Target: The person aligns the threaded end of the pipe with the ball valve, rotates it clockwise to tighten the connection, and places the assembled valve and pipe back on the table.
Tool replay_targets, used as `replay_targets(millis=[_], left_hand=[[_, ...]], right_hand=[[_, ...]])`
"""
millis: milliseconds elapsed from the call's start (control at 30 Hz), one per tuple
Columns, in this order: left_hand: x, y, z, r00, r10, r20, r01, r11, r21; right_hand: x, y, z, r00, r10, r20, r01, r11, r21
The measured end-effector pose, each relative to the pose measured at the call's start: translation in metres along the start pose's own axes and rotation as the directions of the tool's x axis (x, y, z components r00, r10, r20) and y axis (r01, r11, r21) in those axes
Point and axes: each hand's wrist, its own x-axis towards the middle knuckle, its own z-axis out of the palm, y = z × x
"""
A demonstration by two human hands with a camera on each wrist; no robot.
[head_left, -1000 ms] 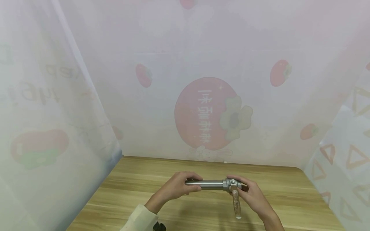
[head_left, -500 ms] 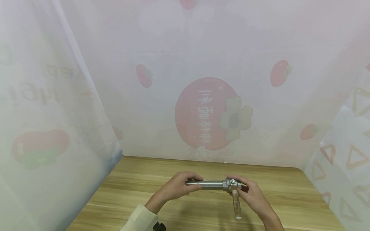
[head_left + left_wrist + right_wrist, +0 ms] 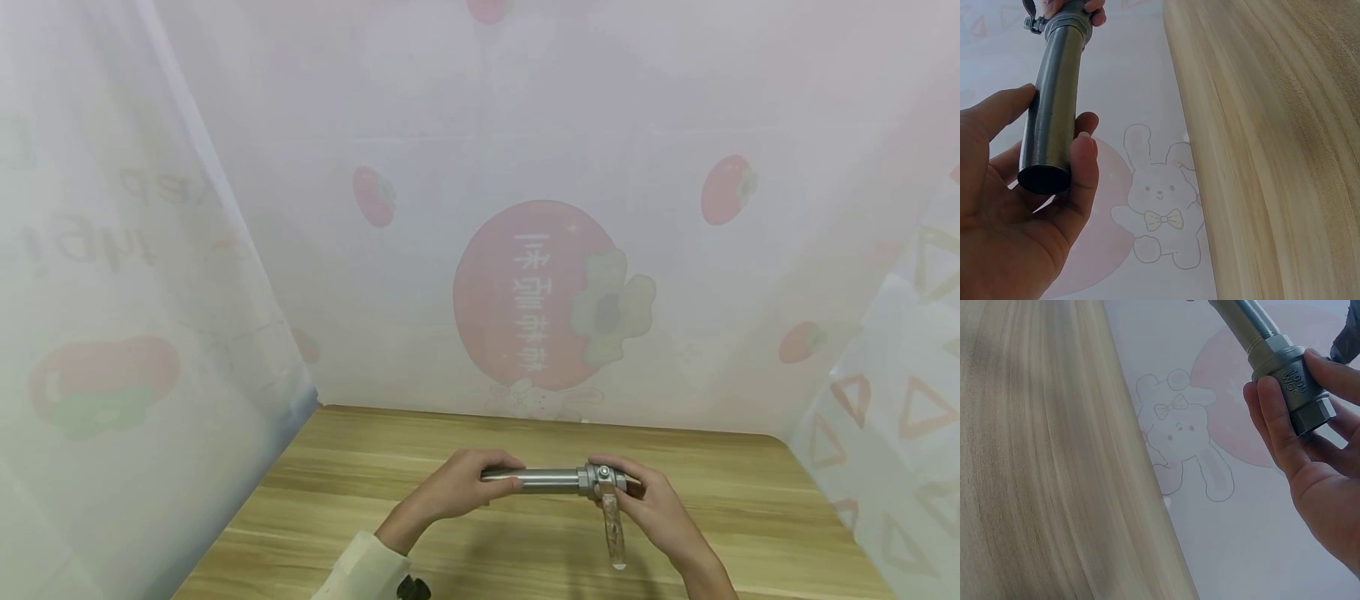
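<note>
A smooth metal pipe (image 3: 551, 480) lies level between the two hands, its right end joined to a ball valve (image 3: 602, 477). My left hand (image 3: 463, 486) grips the pipe's left end between thumb and fingers; the left wrist view shows that pipe end (image 3: 1045, 179) in the fingers. My right hand (image 3: 662, 512) holds the valve body, with "1000 WOG" lettering on the valve (image 3: 1294, 381) in the right wrist view. From the valve a lever handle (image 3: 613, 533), wrapped in brownish film, points toward the person.
Below the hands is a wood-grain table (image 3: 360, 454). Printed white sheets (image 3: 405, 333) hang behind it and at both sides. A small black object (image 3: 413, 588) shows beside the left sleeve (image 3: 367, 568) at the bottom edge.
</note>
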Motion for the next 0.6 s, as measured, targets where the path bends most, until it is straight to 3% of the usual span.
replay_targets(millis=[600], left_hand=[[0.0007,-0.0013,-0.0006,1.0,0.016,0.006,-0.016,1.0,-0.01]], right_hand=[[0.0006,0.0005,-0.0004,1.0,-0.002,-0.002,0.002,1.0,-0.018]])
